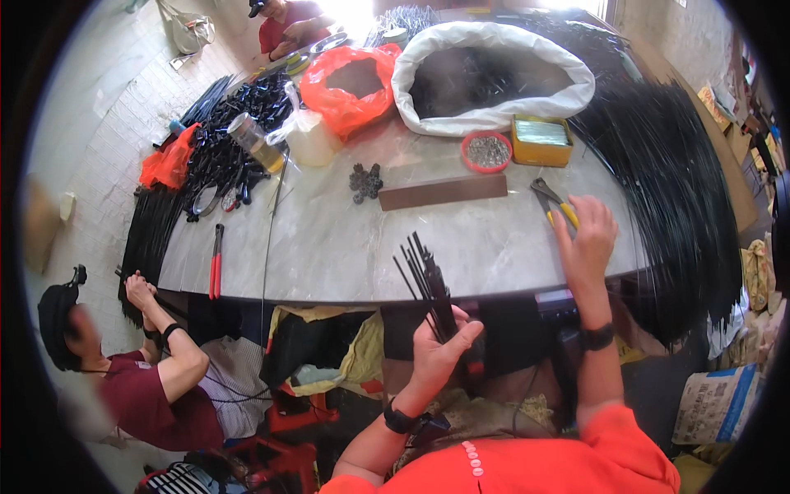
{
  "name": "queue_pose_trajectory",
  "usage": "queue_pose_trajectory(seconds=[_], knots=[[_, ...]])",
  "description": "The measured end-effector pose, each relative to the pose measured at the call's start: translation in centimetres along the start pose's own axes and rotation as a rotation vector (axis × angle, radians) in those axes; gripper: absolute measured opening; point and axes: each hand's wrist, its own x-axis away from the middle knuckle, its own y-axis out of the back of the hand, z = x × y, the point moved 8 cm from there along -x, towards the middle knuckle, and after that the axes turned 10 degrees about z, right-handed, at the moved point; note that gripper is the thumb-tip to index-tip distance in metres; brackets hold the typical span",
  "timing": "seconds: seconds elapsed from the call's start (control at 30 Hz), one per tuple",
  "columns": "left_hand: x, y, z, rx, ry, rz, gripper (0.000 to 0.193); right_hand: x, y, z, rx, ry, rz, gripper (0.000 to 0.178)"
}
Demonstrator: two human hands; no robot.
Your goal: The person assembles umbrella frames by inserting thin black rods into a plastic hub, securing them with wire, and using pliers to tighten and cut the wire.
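My left hand (440, 350) grips a small bundle of thin black rods (426, 280) that fan upward over the near edge of the grey table (346, 239). My right hand (586, 239) rests on the table farther right, fingers closing on yellow-handled pliers (553, 202) whose jaws point up and left. Both wrists wear black bands.
On the table are a brown flat bar (443, 191), a clump of small black parts (365, 181), a red bowl of small metal pieces (487, 151), a yellow box (541, 140), a white sack (492, 76), an orange bag (350, 82), red-handled pliers (216, 262). Long black rods (671, 189) drape at right. Another person (148, 375) sits at left, one more (284, 23) at the far end.
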Motion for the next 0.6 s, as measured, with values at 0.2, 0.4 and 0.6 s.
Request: queue_pose_trajectory(seconds=[0.2,0.4,0.6], knots=[[4.3,-0.7,5.6,-0.062,0.190,0.009,0.018,1.2,2.4,1.1,-0.130,0.139,-0.145,0.026],[4.8,-0.1,5.4,-0.028,0.135,-0.098,0.018,4.5,5.4,5.0,-0.489,0.320,-0.157,0.016],[3.5,2.4,1.5,0.072,-0.038,-0.041,0.019,9.5,2.4,7.3,-0.721,0.274,0.333,0.007]])
